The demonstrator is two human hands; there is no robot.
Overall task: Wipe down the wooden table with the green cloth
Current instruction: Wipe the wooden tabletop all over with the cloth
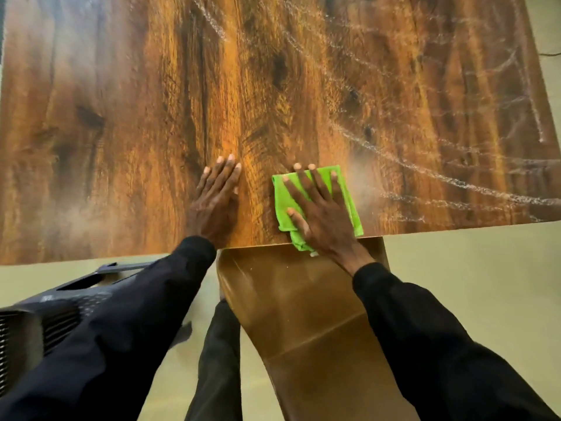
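The folded bright green cloth (347, 199) lay on the wide brown wood-grain desk (121, 117) at its near edge, one corner hanging just over that edge. The right hand (321, 217) pressed flat on the cloth, fingers straight and spread, not curled round it. The left hand (212, 205) rested palm-down on the bare desk by the same edge, fingers straight and close together, holding nothing. Whitish chalky streaks (425, 171) crossed the desk's right half. Below the desk's near edge stood a glossy brown panel (303, 314); a black mesh chair (45, 323) sat off the desk's near left side, over pale floor (470, 284)
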